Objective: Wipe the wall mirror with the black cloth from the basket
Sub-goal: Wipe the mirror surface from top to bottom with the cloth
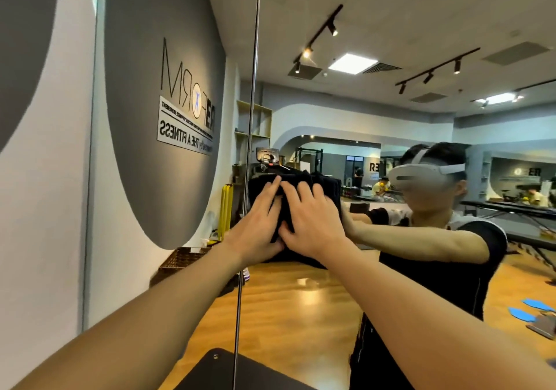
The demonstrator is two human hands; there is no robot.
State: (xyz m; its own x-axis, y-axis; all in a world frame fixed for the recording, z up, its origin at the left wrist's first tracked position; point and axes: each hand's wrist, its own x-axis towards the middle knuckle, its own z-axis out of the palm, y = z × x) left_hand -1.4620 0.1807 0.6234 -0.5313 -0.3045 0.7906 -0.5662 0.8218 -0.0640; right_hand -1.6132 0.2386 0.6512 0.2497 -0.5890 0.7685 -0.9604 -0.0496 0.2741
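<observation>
Light: bright, even indoor | Source: ceiling panel (350, 63) at 1 o'clock and track spotlights (307, 52) reflected in the mirror (391, 13) | Glare: soft sheen on wood floor (301, 293) at 6 o'clock | Shadows: faint | Distortion: wide-angle bending at edges | Blur: forearms soft at 7 and 5 o'clock

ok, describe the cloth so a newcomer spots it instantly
Find the mirror with its vertical seam. Just right of the seam at mid height, both hands, left hand and right hand, press a bunched black cloth against the glass. It is the only thing under the hands.
</observation>
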